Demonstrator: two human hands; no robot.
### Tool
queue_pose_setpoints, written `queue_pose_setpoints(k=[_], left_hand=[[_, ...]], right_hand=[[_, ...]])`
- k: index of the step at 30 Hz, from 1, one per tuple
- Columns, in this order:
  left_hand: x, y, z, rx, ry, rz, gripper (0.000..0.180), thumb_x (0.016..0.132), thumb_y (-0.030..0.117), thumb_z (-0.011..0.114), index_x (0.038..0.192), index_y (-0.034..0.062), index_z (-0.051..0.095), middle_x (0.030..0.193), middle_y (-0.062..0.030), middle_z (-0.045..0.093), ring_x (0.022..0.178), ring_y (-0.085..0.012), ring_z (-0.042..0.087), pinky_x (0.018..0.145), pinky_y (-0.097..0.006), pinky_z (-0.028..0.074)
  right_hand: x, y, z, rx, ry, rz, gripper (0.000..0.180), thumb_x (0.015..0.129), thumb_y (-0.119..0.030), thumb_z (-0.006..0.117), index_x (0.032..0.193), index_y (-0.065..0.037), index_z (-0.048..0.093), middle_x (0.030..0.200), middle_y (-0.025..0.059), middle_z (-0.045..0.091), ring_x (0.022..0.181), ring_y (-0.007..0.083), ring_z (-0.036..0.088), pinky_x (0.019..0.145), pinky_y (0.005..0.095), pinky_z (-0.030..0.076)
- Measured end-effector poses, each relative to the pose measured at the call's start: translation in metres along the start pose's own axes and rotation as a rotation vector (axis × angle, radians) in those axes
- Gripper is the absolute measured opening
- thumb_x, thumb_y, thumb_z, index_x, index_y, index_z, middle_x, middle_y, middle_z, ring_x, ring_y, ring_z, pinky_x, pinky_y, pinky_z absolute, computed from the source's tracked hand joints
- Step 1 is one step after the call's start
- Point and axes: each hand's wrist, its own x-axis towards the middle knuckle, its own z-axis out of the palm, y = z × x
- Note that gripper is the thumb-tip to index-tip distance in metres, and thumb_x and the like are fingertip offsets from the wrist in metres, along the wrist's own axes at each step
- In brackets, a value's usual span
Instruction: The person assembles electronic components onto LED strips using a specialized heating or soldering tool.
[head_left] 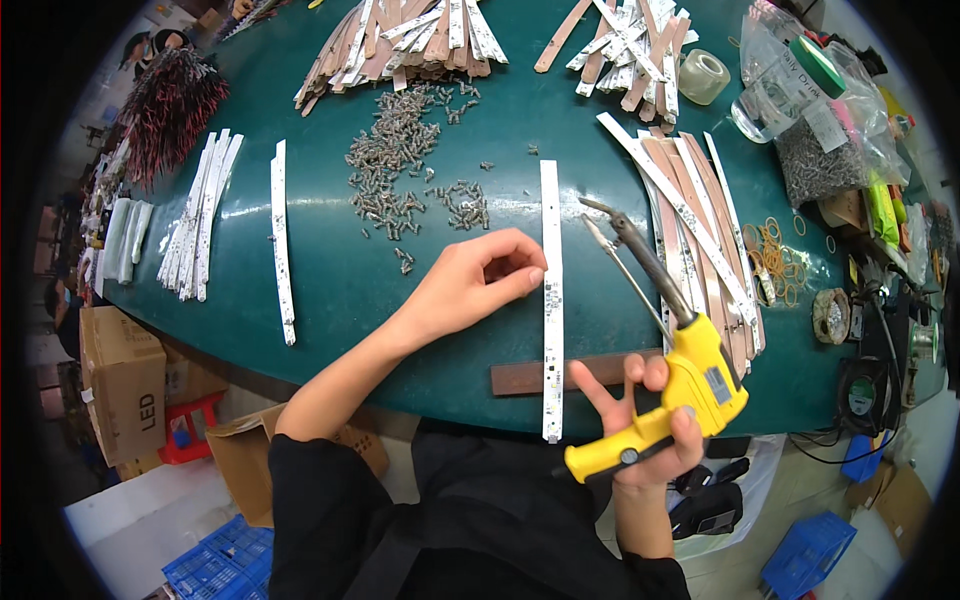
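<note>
My right hand (655, 468) is wrapped around the handle of a yellow soldering gun (705, 375). Its dark tip and a thin metal tube point up and left, above the table. A narrow white LED circuit board strip (552, 330) lies lengthwise in front of me. At its left edge my left hand (462, 285) is closed in a pinch, thumb and forefinger together against the strip; what lies between the fingertips is too small to make out. Beneath the strip's lower part a brown bar (520, 379) runs crosswise.
Small metal parts (390, 150) lie in a loose heap beyond my left hand. Strip stacks (200, 220) (700, 230) flank the work, with larger piles (410, 40) behind. A tape roll (704, 77), rubber bands (775, 260) and a plastic jar (775, 100) stand right. A single strip (282, 245) lies left.
</note>
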Motion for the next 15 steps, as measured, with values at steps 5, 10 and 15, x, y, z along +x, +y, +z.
queue_pose_setpoints(k=[5,10,15], left_hand=[[-0.004,-0.008,0.002,-0.080,0.020,-0.036,0.019,0.095,0.012,0.064,0.109,-0.0008,0.062,0.094,-0.0023,0.063,0.085,-0.0079,0.060,0.079,-0.024,0.050],[-0.004,-0.011,0.006,-0.018,0.124,0.047,0.014,0.091,0.006,0.065,0.103,-0.0009,0.064,0.101,-0.0036,0.063,0.088,-0.0095,0.062,0.083,-0.025,0.051],[-0.005,-0.008,0.009,0.289,0.185,0.214,0.014,0.085,0.001,0.068,0.098,0.0001,0.065,0.095,-0.0056,0.063,0.084,-0.0126,0.064,0.076,-0.026,0.053]], right_hand=[[0.012,0.023,-0.016,-0.015,0.012,0.002,0.049,0.084,-0.015,0.059,0.129,-0.005,0.042,0.107,0.0085,0.054,0.115,0.0217,0.048,0.106,0.0769,0.026],[0.012,0.025,-0.026,0.051,0.042,-0.025,0.057,0.084,-0.012,0.056,0.137,-0.007,0.039,0.107,0.0095,0.057,0.118,0.0214,0.049,0.105,0.0766,0.028],[0.014,0.026,-0.027,0.039,0.037,-0.022,0.059,0.085,-0.011,0.055,0.141,-0.011,0.037,0.109,0.0089,0.057,0.117,0.0210,0.049,0.104,0.0770,0.028]])
